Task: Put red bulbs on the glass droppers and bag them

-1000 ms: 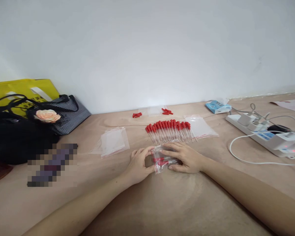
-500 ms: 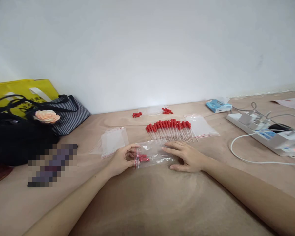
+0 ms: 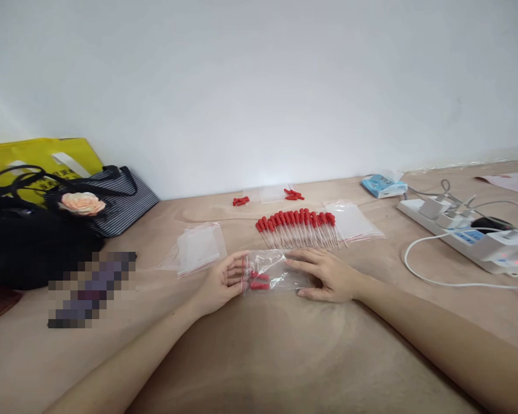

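Observation:
A clear zip bag lies between my hands, with red-capped droppers inside near its left end. My left hand grips the bag's left edge, by the red seal line, with fingers and thumb. Resting on the bag's right end, my right hand has its fingers spread and its thumb apart. Just behind the bag, a row of red-topped clear droppers is fanned out. Flat bags lie to the left, and another stack of bags lies to the right.
Small red caps and more caps lie near the wall. At right are a white power strip with cables and a blue tissue pack. At left stand a yellow bag, a striped bag and a black bag.
My left hand has shifted slightly right with the bag's left edge, and the red-capped droppers inside have moved a little right. My right hand stays almost where it was.

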Demonstrator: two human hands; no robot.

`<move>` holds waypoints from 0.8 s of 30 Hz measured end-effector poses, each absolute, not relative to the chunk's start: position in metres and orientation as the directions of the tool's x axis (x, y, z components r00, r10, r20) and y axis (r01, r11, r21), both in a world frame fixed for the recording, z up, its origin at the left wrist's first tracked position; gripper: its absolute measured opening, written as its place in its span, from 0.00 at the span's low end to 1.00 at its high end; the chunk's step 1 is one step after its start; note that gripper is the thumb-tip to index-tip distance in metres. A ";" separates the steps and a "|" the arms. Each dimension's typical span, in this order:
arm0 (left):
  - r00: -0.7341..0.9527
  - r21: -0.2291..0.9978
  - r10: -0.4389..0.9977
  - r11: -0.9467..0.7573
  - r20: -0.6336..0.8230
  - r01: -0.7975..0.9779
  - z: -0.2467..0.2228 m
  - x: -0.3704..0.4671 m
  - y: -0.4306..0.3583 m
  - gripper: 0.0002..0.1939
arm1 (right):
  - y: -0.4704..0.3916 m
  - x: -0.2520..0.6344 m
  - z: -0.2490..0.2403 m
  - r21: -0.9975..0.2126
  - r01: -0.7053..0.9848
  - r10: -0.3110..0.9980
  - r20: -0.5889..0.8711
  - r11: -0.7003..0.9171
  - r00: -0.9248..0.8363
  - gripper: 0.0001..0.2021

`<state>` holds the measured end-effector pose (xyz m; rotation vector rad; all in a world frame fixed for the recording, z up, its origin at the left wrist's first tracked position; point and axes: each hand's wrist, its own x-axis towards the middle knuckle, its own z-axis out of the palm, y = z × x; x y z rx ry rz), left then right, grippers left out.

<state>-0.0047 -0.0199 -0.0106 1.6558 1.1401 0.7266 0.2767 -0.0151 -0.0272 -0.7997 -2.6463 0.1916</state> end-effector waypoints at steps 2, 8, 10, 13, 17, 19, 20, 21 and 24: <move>0.413 0.936 0.909 -0.090 -0.063 0.341 -0.011 -0.004 -0.021 0.29 | -0.015 0.277 -0.027 -0.233 0.508 0.558 0.305 0.829 -0.772 0.31; 0.414 0.926 0.909 -0.109 -0.055 0.362 -0.011 -0.003 -0.025 0.29 | -0.015 0.277 -0.026 -0.221 0.507 0.553 0.309 0.833 -0.774 0.31; 0.401 0.909 0.916 -0.148 -0.023 0.389 -0.008 -0.006 -0.023 0.28 | -0.015 0.277 -0.026 -0.215 0.507 0.551 0.309 0.835 -0.775 0.31; 0.320 0.842 0.939 -0.271 0.125 0.467 0.000 -0.016 -0.010 0.24 | -0.015 0.277 -0.026 -0.218 0.507 0.552 0.306 0.834 -0.776 0.30; 0.222 0.731 0.938 -0.346 0.266 0.588 0.006 -0.020 0.030 0.15 | -0.015 0.277 -0.027 -0.227 0.500 0.549 0.317 0.836 -0.773 0.30; 0.207 0.747 0.962 -0.271 0.180 0.607 0.004 -0.010 0.054 0.13 | -0.015 0.277 -0.027 -0.228 0.497 0.546 0.320 0.837 -0.774 0.30; 0.202 0.755 0.966 -0.254 0.163 0.604 0.001 -0.002 0.067 0.13 | -0.015 0.277 -0.027 -0.228 0.497 0.547 0.320 0.837 -0.774 0.30; 0.196 0.763 0.968 -0.244 0.155 0.599 -0.003 0.006 0.079 0.13 | -0.015 0.277 -0.027 -0.229 0.498 0.548 0.319 0.836 -0.773 0.30; 0.160 0.800 0.977 -0.210 0.144 0.561 -0.015 0.031 0.111 0.14 | -0.015 0.277 -0.028 -0.231 0.502 0.552 0.311 0.833 -0.773 0.31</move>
